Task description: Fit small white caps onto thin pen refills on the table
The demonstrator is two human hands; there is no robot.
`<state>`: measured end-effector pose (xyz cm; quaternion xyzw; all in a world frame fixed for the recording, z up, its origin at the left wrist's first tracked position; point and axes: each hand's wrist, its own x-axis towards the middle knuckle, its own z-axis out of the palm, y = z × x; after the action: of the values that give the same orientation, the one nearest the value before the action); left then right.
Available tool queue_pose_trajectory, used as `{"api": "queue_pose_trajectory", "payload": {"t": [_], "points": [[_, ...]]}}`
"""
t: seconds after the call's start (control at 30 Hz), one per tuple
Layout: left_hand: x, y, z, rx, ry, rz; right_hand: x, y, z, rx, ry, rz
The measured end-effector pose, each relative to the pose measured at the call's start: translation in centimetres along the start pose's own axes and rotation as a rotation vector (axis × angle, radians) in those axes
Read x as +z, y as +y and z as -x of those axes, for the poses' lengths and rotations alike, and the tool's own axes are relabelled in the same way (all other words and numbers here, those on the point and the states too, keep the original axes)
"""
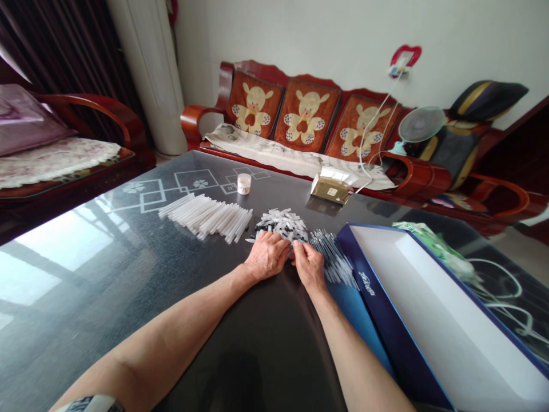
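Note:
My left hand (267,255) and my right hand (309,263) meet close together at the near edge of a pile of small white and black plastic pieces (283,220), which look like pen caps or tips. The fingers of both hands are closed in a pinch, and whatever they hold is too small or hidden to make out. Left of the pile lies a row of translucent white tubes (206,216), like pen barrels. Just beyond my right hand is a bundle of thin, dark-tipped sticks (332,257) that resemble pen refills.
A long blue box with a white inside (433,303) stands at the right, beside a green plastic bag (441,246) and white cords. Farther back on the dark glossy table (141,274) are a small white cup (244,184) and a tissue pack (331,190). A wooden sofa is behind.

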<state>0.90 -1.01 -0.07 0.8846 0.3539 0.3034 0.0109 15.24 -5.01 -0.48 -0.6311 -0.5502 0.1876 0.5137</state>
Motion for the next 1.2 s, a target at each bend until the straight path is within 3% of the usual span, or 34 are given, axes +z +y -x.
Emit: {"api": "queue_pose_trajectory", "payload": {"t": [0.47,0.6,0.7,0.8,0.9,1.1,1.2], "points": [[0.1,-0.1,0.0,0.01,-0.005,0.003,-0.1,-0.2,0.0,-0.001,-0.018,0.001],[-0.4,0.1,0.0,0.013,0.16,0.008,-0.1,-0.1,-0.1,0.08,-0.033,-0.074],[-0.7,0.5,0.0,-0.071,0.312,0.091,-0.1,0.6,-0.3,0.171,0.059,-0.188],[-0.4,0.5,0.1,-0.322,0.321,0.277,-0.1,1.0,-0.4,0.171,0.109,-0.298],[0.0,0.2,-0.1,-0.563,0.264,0.591,-0.3,0.6,-0.1,0.087,0.003,-0.289],[0.1,-0.3,-1.4,-0.734,0.327,1.335,-0.3,-1.4,0.7,-0.238,-0.195,-0.083],[-0.3,-0.1,-1.8,-0.771,0.287,1.564,-0.1,-1.8,1.0,-0.34,-0.255,-0.036]]}}
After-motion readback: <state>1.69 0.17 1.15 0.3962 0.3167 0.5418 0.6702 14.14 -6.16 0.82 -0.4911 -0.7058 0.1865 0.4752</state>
